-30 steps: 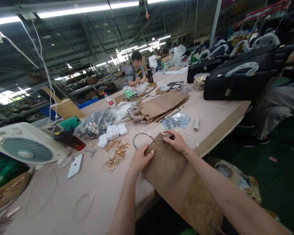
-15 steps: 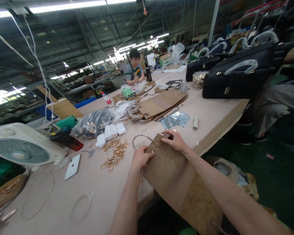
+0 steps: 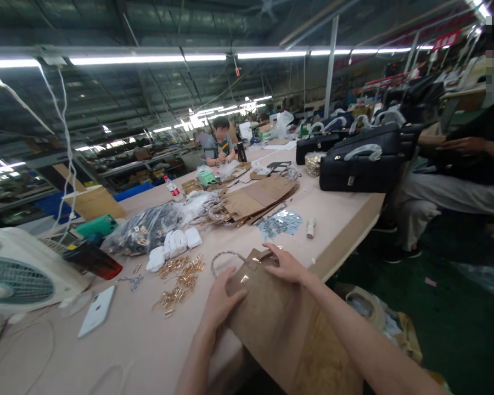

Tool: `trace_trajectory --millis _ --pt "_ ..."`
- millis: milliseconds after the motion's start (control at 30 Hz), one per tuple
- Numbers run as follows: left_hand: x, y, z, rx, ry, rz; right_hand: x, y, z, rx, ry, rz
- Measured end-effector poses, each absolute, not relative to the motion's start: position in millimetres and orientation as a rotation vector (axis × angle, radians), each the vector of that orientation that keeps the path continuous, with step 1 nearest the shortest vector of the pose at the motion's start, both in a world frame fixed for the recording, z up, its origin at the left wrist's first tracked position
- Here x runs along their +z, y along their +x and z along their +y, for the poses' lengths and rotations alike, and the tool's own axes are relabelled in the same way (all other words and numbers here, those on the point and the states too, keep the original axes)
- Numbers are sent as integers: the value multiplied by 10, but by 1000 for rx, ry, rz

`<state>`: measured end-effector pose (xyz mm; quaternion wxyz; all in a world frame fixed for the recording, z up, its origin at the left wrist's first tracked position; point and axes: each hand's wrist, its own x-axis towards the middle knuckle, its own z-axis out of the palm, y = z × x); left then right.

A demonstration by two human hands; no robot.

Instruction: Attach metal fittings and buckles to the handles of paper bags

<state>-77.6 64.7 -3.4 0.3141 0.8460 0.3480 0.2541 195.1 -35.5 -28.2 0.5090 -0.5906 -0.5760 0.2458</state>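
A brown suede bag panel (image 3: 267, 312) lies over the near edge of the long table (image 3: 148, 334), with a wrapped ring handle (image 3: 222, 257) at its top. My left hand (image 3: 220, 302) presses on the panel's left side beside a small gold fitting (image 3: 243, 278), fingers curled over the edge. My right hand (image 3: 284, 264) rests on the panel's top corner near the handle tab, fingers bent down on the material. A scatter of gold metal fittings (image 3: 179, 280) lies just left of my left hand.
A white fan (image 3: 20, 274), a white phone (image 3: 96, 310), a bag of hardware (image 3: 144, 227), white pads (image 3: 173, 244), stacked brown panels (image 3: 257, 197), silver pieces (image 3: 280, 222) and black handbags (image 3: 358, 159) crowd the table. One person sits at the far end, another at the right.
The camera has tilted up and swung right, so the table and hands sit lower in view. Both hands stay on the brown panel; the left hand has slid slightly down its side.
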Motion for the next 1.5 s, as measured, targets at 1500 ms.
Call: trace_trajectory --millis 1500 --pt "100 -164 -911 992 307 574 94 2407 -2118 83 -1910 -1272"
